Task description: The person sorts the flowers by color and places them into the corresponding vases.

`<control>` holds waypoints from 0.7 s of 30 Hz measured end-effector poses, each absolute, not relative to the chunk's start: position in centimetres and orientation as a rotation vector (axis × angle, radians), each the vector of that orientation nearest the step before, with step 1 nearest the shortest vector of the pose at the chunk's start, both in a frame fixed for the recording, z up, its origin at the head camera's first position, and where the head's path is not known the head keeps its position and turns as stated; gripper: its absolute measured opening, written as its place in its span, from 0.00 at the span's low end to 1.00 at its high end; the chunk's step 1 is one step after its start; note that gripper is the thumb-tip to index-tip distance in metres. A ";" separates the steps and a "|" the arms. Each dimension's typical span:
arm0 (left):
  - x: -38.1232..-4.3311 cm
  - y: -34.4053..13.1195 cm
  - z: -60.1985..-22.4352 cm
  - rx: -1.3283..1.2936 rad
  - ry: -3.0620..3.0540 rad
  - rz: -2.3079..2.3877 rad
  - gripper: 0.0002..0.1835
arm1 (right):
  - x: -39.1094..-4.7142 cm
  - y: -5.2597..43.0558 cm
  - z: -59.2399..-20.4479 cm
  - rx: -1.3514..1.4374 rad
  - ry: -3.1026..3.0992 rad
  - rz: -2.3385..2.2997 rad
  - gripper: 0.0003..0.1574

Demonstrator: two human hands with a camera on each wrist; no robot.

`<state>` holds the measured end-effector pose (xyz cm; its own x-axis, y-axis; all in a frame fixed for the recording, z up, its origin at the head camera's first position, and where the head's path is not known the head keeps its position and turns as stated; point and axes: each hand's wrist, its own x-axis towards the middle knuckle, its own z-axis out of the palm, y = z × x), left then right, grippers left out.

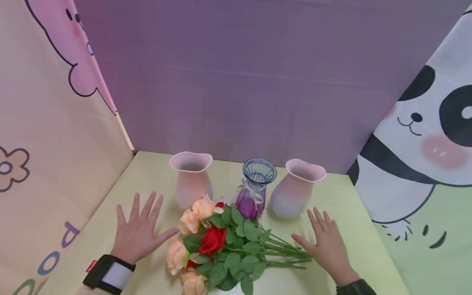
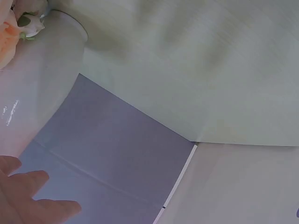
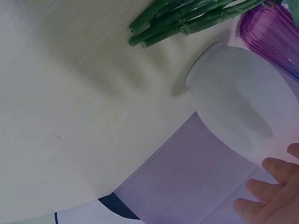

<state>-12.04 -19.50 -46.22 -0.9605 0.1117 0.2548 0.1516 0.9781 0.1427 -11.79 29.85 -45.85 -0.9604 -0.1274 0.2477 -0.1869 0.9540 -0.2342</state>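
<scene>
Between the two hands lies a bunch of artificial roses, with peach roses (image 1: pixel 177 256), a red rose (image 1: pixel 213 241), green leaves (image 1: pixel 232 262) and stems (image 1: pixel 284 250) pointing right. My left hand (image 1: pixel 137 235) is spread, fingers straight, left of the blooms and holding nothing. Fingers extended, my right hand (image 1: pixel 328 248) hovers near the stem ends, also holding nothing. Behind the flowers stand a pink vase (image 1: pixel 193 184) on the left, a blue-and-purple glass vase (image 1: pixel 252 200) with a white ribbon bow, and a pink-to-lilac vase (image 1: pixel 293 196) on the right.
A pale wood-look table (image 1: pixel 147 180) carries everything. A purple cloth wall (image 1: pixel 250 82) rises behind it. Printed cloth panels flank the sides, the right one with a panda (image 1: pixel 402 151). A black wrist strap (image 1: pixel 110 272) is on the left wrist.
</scene>
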 end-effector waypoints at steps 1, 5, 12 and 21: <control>-12.0 -19.5 -46.2 -0.193 -2.875 -0.232 0.56 | -11.8 29.6 -45.8 0.243 -2.874 0.378 0.58; -12.0 -19.6 -46.2 -0.195 -2.870 -0.233 0.56 | -11.9 28.5 -45.8 0.280 -2.861 0.375 0.56; -11.9 -19.1 -46.1 -0.199 -2.877 -0.234 0.56 | -12.4 25.9 -46.2 0.387 -2.825 0.354 0.56; -11.7 -18.6 -46.9 -0.199 -2.898 -0.230 0.56 | -11.5 21.4 -47.3 0.638 -2.708 0.317 0.52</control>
